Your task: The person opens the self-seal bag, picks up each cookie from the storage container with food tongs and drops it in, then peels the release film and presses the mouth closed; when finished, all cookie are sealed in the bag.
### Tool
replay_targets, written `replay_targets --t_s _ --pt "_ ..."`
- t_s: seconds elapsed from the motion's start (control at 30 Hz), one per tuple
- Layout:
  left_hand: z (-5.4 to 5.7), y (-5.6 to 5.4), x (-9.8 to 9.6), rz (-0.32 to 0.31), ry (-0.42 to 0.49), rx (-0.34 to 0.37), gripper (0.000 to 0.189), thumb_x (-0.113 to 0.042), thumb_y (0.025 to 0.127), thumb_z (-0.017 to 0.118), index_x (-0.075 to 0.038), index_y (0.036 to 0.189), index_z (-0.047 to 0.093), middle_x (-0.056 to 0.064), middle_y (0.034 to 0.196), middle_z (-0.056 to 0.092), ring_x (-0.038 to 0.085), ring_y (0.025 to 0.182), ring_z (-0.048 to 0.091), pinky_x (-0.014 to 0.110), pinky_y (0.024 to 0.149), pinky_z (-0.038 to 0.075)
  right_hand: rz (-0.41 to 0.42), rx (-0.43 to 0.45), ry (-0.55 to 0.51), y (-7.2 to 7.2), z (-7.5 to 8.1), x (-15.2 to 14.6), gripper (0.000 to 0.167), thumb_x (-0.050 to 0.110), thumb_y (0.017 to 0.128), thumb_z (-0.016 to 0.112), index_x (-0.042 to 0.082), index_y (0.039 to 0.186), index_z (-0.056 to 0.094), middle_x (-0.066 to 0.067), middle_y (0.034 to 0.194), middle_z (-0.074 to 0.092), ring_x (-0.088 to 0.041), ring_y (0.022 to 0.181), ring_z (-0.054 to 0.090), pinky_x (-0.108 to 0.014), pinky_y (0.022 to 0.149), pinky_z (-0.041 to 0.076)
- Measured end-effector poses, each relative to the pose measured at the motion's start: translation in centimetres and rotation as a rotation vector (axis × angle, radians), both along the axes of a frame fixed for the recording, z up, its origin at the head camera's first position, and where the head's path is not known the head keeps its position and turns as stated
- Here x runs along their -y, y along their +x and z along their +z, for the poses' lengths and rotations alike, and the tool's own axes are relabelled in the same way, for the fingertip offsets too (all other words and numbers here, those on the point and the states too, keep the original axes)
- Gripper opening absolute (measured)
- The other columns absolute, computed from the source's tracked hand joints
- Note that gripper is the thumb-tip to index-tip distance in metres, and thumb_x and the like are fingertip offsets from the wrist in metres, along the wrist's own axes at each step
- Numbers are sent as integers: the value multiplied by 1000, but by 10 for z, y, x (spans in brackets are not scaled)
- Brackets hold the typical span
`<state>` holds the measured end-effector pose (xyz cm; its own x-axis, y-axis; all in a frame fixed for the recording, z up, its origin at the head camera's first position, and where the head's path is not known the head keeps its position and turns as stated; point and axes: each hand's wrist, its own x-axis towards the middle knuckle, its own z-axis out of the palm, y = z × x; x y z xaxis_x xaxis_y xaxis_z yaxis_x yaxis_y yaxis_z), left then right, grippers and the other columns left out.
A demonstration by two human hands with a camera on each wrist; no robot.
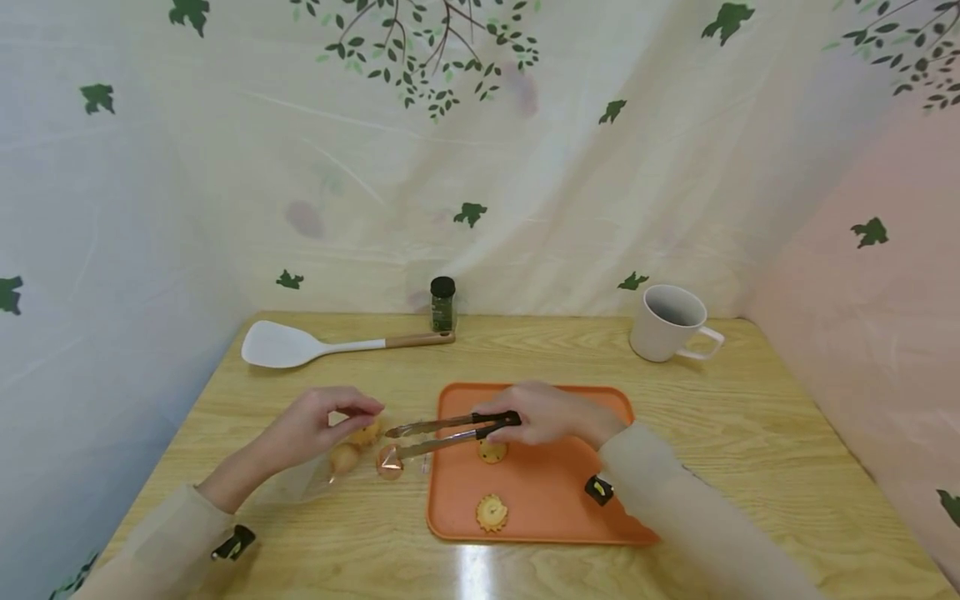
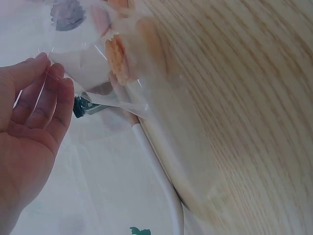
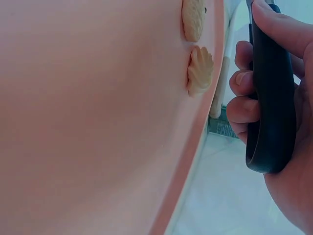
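My left hand (image 1: pixel 318 423) pinches the edge of a clear plastic bag (image 2: pixel 171 122) between thumb and fingers. Inside the bag are several cookies, including a round one (image 1: pixel 345 458) and a ridged one (image 2: pixel 117 59). My right hand (image 1: pixel 543 412) grips metal tongs (image 1: pixel 450 440) by their black handles (image 3: pixel 271 98). The tips of the tongs are apart and point left at the bag, the lower one by a reddish-brown round piece (image 1: pixel 389 462). Below the tongs is an orange tray (image 1: pixel 555 500) with a dotted cookie (image 1: pixel 492 451) and a scalloped cookie (image 1: pixel 492 512) on it.
A white spatula (image 1: pixel 281 345) with a wooden handle lies at the back left of the wooden table (image 1: pixel 750 467). Near its handle end stands a black-capped spice jar (image 1: pixel 442 307). A white mug (image 1: pixel 663 329) is at the back right. Leaf-patterned cloth (image 1: pixel 525 192) hangs behind.
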<state>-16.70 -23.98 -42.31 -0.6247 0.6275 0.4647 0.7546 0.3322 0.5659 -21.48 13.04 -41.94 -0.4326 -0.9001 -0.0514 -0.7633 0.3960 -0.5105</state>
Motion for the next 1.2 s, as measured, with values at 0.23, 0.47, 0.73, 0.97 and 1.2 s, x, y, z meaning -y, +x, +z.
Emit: replay_targets --t_s 0.23,0.47,0.73,0.97,1.2 --pt "1 0 -1 -1 6 -11 33 16 81 76 -5 107 75 5 96 75 11 84 71 20 72 58 3 3 -15 0 2 0 52 35 102 64 4 143 57 -9 134 65 0 67 53 -23 66 44" --pt "1 0 0 -5 11 -22 32 16 81 76 -4 106 75 11 95 75 12 83 71 22 71 59 32 -42 -66 3 4 -12 33 28 102 66 11 130 68 5 98 70 -2 69 52 -22 64 44" --pt "-3 -2 4 12 0 -1 30 14 83 76 -5 106 75 10 96 75 11 85 71 23 72 59 -32 -93 -52 16 14 -48 41 27 99 70 11 136 65 5 97 69 -6 68 50 -22 62 41" --pt "-5 -3 5 15 1 0 30 12 83 77 -6 107 76 10 96 76 10 84 71 19 73 58 -140 -132 28 31 11 -86 57 41 99 66 4 142 59 -7 132 67 -16 107 67 -41 87 57" --pt "-5 -2 4 18 6 8 28 10 85 76 -7 107 76 9 96 76 11 84 71 19 73 58 -161 -134 21 40 1 -108 58 39 97 70 2 141 59 1 113 70 -7 81 58 -26 68 49"
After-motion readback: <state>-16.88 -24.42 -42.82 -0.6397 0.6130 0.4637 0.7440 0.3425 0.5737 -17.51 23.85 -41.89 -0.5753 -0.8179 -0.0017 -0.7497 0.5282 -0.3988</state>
